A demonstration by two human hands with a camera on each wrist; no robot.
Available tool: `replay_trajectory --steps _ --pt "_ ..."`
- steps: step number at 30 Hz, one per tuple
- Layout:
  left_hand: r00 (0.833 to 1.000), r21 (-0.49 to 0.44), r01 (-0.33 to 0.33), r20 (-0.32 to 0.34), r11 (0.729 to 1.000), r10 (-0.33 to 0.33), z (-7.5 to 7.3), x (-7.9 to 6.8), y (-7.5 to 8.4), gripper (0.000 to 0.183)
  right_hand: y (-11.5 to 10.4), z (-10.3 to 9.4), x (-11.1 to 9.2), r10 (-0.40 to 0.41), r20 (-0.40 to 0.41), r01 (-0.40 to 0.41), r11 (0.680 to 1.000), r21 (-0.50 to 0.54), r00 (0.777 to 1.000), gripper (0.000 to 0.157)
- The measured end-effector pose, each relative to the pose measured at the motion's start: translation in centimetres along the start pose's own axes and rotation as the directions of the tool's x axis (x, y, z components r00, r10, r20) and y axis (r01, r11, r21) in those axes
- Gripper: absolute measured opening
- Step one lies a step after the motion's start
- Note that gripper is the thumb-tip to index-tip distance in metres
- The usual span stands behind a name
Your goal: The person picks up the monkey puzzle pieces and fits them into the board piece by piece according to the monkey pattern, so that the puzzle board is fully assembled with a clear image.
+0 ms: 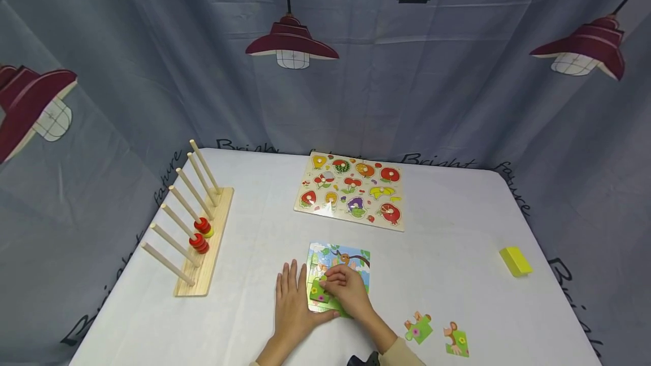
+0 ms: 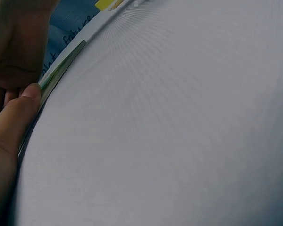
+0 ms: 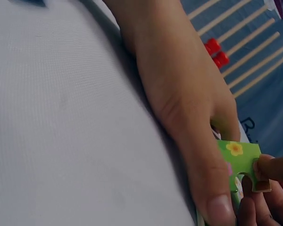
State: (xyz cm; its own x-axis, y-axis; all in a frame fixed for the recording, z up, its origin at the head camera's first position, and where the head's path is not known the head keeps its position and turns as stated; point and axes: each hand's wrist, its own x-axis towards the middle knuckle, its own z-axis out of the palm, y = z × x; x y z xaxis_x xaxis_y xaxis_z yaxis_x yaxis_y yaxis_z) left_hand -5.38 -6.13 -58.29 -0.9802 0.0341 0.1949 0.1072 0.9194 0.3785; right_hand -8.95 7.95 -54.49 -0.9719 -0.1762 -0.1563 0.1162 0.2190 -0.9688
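My left hand (image 1: pixel 295 309) lies with straight fingers along the left side of a jigsaw puzzle board (image 1: pixel 338 248), its thumb at the near edge. In the left wrist view that thumb (image 2: pixel 21 115) rests against the board's edge. My right hand (image 1: pixel 351 292) pinches a green puzzle piece (image 1: pixel 319 291) with flowers over the board's left part. The right wrist view shows this piece tilted up between fingertips (image 3: pixel 273 167), a yellow flower on it. Part of the board's deer picture is covered by the right hand. Two loose puzzle pieces (image 1: pixel 419 328) (image 1: pixel 456 340) lie to the right.
A wooden peg rack (image 1: pixel 216 242) with red and yellow rings stands at the left. Behind the board lies a fruit puzzle board (image 1: pixel 351 191). A yellow block (image 1: pixel 516 261) sits near the table's right edge. A grey curtain (image 1: pixel 356 100) hangs behind the white table.
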Motion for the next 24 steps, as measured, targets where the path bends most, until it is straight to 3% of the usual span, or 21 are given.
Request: replay_trajectory --steps 5,12,15,19,24 --pt "1.000 0.002 -0.016 -0.019 1.000 0.016 0.0 0.0 0.0 0.124 -0.1 0.8 0.2 0.002 -0.004 -0.002 0.999 -0.046 1.000 0.019" --pt "0.997 0.032 -0.037 -0.060 0.999 0.039 0.2 0.1 -0.1 0.123 -0.1 1.4 0.1 -0.077 -0.061 0.063 0.976 -0.208 0.995 0.016" --pt "0.997 0.029 -0.040 -0.061 0.999 0.041 0.1 0.0 -0.1 0.122 0.0 1.5 -0.1 -0.158 -0.071 0.133 0.954 -0.270 0.985 0.015" --pt "0.998 0.024 -0.036 -0.045 0.999 0.037 0.0 0.0 -0.1 0.122 0.1 1.6 -0.3 -0.285 -0.080 0.236 0.897 -0.373 0.955 0.016" --pt "0.998 0.017 -0.044 -0.038 0.999 0.045 0.0 0.0 -0.2 0.121 0.0 1.7 -0.4 -0.240 -0.089 0.166 0.854 -0.493 0.967 0.018"
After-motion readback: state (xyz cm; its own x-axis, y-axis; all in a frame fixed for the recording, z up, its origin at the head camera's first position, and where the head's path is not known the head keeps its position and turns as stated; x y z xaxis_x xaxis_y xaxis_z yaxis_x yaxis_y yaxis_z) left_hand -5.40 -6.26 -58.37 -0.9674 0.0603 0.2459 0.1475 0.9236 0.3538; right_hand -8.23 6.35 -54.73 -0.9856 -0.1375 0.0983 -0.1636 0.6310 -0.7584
